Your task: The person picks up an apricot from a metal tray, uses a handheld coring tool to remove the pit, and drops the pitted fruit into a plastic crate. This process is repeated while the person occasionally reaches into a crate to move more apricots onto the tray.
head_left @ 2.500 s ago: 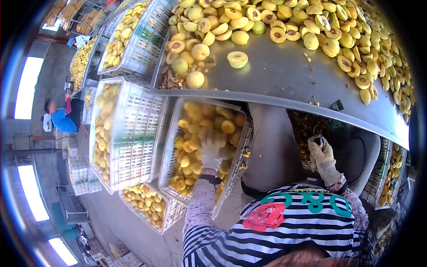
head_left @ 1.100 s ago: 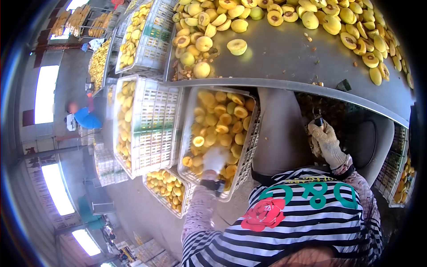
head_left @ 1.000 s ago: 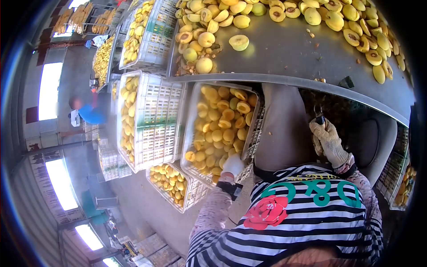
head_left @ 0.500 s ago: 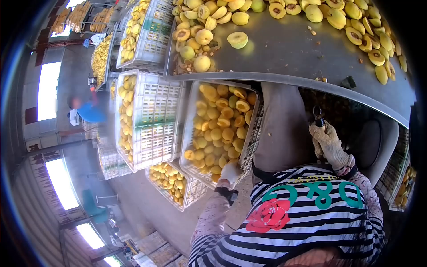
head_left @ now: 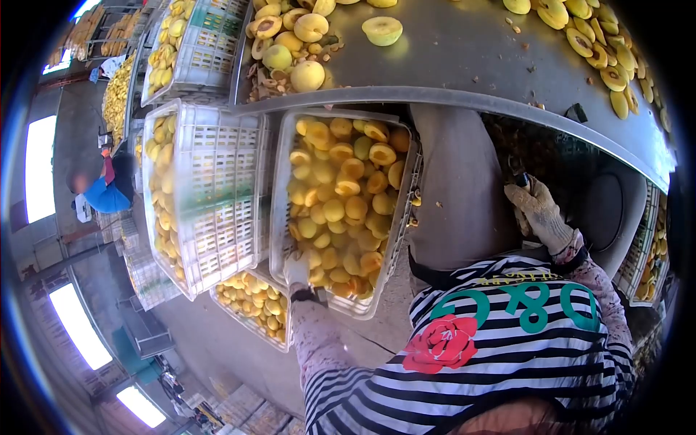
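My left hand (head_left: 296,270), in a white glove, is at the near left corner of a white plastic crate (head_left: 397,255) full of halved yellow apricots (head_left: 335,210). Its fingers close over the rim, right beside the fruit. In my right hand (head_left: 542,212), which wears a cream knitted glove, is a small black-handled tool (head_left: 519,176) with a metal end. That hand rests near my lap, below the edge of the metal table (head_left: 435,65); the tool's tip is dim against the dark space there.
Tall white crates of apricots (head_left: 221,196) stand left of the open crate, with a lower crate (head_left: 254,304) on the floor. Halved fruit (head_left: 609,51) and pit scraps lie on the table. Another person (head_left: 109,192) is far left. More crates (head_left: 645,254) are at right.
My left hand has moved from the crate's near right corner to its near left corner. The view has shifted, and the crate's near end shows more fully. My right hand keeps the tool.
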`<action>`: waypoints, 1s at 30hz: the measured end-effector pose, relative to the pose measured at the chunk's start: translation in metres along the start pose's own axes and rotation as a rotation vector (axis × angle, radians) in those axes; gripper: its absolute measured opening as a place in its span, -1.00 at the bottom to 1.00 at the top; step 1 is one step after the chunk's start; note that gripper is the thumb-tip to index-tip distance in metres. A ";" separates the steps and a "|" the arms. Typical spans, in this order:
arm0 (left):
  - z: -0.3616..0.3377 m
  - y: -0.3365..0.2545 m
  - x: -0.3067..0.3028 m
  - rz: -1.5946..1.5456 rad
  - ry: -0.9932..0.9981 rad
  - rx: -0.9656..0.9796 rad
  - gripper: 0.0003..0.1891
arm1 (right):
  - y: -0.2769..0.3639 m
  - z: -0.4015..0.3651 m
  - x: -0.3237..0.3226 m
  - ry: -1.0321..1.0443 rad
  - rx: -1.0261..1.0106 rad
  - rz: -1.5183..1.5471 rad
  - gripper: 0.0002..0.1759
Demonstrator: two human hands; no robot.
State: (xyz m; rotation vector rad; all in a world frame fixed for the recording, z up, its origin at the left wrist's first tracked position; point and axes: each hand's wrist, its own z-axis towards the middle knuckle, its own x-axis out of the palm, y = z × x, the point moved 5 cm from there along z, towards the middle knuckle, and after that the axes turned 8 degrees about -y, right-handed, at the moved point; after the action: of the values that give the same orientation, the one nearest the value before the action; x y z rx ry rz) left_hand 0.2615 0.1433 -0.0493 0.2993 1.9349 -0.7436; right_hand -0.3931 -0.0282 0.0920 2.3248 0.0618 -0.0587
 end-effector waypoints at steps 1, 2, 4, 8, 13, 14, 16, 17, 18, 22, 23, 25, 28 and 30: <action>-0.025 -0.028 -0.023 0.055 -0.015 0.006 -0.59 | 0.000 0.003 0.001 0.004 -0.019 0.014 -0.76; -0.064 -0.070 -0.050 0.115 -0.027 0.006 -0.61 | -0.002 0.004 0.003 0.012 -0.031 0.025 -0.76; -0.098 -0.082 -0.052 0.175 0.020 -0.014 -0.66 | 0.003 0.000 0.007 -0.012 0.005 -0.006 -0.76; -0.191 -0.078 0.075 0.246 0.289 0.440 -0.68 | 0.005 -0.002 0.017 -0.049 0.046 -0.086 -0.76; -0.177 -0.082 0.064 0.237 0.516 0.095 -0.64 | -0.002 -0.003 0.007 -0.006 -0.019 -0.026 -0.75; -0.178 -0.120 0.031 0.488 0.436 0.117 -0.57 | -0.002 -0.004 0.006 0.002 -0.035 0.012 -0.75; -0.163 -0.121 0.016 0.475 0.168 0.185 -0.39 | 0.000 -0.011 0.006 -0.018 -0.035 0.018 -0.77; -0.157 -0.105 0.026 0.434 0.078 0.270 -0.37 | 0.005 -0.014 0.005 -0.028 -0.041 0.016 -0.78; -0.144 -0.097 0.038 0.386 -0.018 0.359 -0.35 | 0.008 -0.013 0.007 -0.017 -0.034 -0.001 -0.79; -0.085 -0.088 0.047 0.293 0.166 0.337 -0.27 | 0.012 -0.020 0.012 0.068 -0.053 -0.012 -0.79; -0.080 -0.085 0.043 0.156 0.111 0.390 -0.43 | 0.009 -0.020 0.009 0.053 -0.038 -0.070 -0.77; -0.060 -0.117 0.020 0.467 0.294 0.280 -0.51 | 0.007 -0.019 0.007 0.073 -0.054 -0.092 -0.73; -0.068 -0.202 -0.006 0.466 0.084 0.347 -0.56 | 0.007 -0.016 0.006 0.077 -0.073 -0.115 -0.73; -0.067 -0.262 0.005 0.146 -0.025 0.722 -0.58 | 0.006 -0.015 0.003 0.090 -0.082 -0.107 -0.73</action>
State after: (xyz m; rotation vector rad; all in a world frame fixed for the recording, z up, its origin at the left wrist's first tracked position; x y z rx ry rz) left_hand 0.0784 -0.0206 0.0641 0.8516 1.5374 -1.3203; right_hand -0.3893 -0.0218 0.1064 2.2399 0.2295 -0.0051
